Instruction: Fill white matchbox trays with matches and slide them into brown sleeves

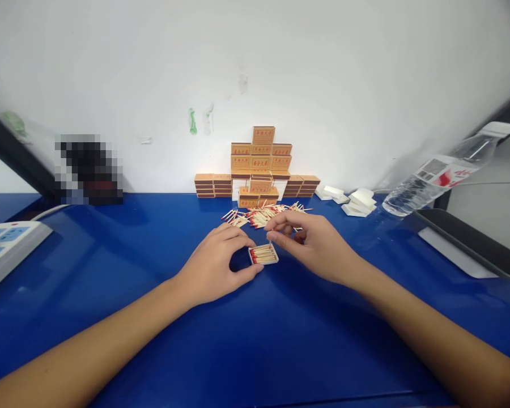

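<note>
A small white matchbox tray [264,262] lies on the blue table, filled with matches [263,253] whose red heads point mostly left. My left hand [216,260] grips it from the left, thumb at the near edge and fingers at the far edge. Above the tray's far right corner, my right hand [310,241] is closed in a pinch on what looks like a match, mostly hidden by the fingertips. Just beyond both hands spreads a loose pile of matches [261,216], partly covered by my right fingers.
Orange matchboxes [261,163] are stacked against the wall behind the pile. Several white empty trays [359,202] lie to their right. A clear bottle [446,170] leans at the right, near a dark phone-like object [476,241]. A power strip [12,249] sits at the left edge.
</note>
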`<action>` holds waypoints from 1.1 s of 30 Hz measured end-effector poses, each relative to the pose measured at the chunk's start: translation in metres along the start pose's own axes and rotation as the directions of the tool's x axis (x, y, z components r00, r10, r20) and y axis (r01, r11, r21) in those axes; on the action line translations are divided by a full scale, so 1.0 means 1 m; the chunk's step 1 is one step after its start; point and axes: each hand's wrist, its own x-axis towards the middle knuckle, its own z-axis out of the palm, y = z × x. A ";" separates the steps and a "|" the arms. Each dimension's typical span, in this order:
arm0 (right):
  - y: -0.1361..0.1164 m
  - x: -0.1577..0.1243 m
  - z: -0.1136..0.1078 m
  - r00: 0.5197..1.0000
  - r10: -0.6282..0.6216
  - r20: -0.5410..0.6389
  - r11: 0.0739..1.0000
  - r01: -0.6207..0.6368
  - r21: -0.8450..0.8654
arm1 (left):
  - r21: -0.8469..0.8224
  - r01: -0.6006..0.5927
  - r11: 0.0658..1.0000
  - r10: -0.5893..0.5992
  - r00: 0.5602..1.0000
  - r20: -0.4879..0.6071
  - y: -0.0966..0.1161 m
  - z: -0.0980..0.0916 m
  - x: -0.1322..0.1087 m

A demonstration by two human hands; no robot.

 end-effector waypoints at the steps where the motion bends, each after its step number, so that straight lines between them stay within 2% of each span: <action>1: 0.000 0.001 0.001 0.999 0.037 -0.003 0.998 -0.036 0.053 | 0.008 0.003 1.000 -0.003 1.000 0.000 0.000 0.000 0.000; 5: 0.002 0.004 0.004 0.992 0.124 0.037 0.976 -0.129 0.176 | 0.006 0.014 1.000 -0.014 0.999 0.030 0.001 0.000 0.000; 10: 0.005 0.005 0.007 0.985 0.158 0.076 0.982 -0.165 0.092 | 0.019 0.042 0.999 -0.043 0.998 0.050 0.002 -0.001 0.000; 15: 0.012 0.004 0.012 0.982 0.170 0.076 0.978 -0.178 0.107 | 0.033 0.051 0.998 -0.053 0.997 0.056 0.003 -0.002 0.000; 18: 0.015 0.003 0.013 0.980 0.179 0.092 0.983 -0.182 0.029 | 0.043 0.057 0.997 -0.060 0.996 0.061 0.003 -0.002 0.000; 27: 0.010 -0.001 0.005 0.987 -0.001 0.158 0.993 0.020 -0.117 | 0.047 0.051 0.998 -0.053 0.997 0.055 0.003 -0.002 -0.001; 33: 0.010 -0.002 0.006 0.986 -0.050 0.157 0.990 0.070 -0.126 | 0.037 0.036 0.999 -0.038 0.998 0.047 0.002 -0.001 -0.001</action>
